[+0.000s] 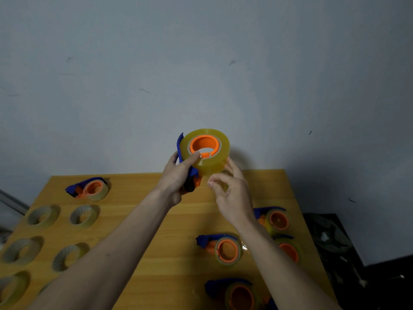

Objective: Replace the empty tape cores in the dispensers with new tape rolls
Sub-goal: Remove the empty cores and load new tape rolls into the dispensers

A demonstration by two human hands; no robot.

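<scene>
My left hand [178, 175] grips the dispenser [190, 175] above the table [178, 220]; my right hand [230, 193] pinches the tape roll's [207, 162] near edge.

We see a wooden table [138, 231]. On its left lie loose tape rolls [83, 217] and one dispenser [89, 189]; on its right lie four loaded dispensers [223, 248].

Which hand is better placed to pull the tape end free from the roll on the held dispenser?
The right hand: it pinches at the lower edge of the tape roll, while the left hand grips the dispenser, thumb on the roll.
</scene>
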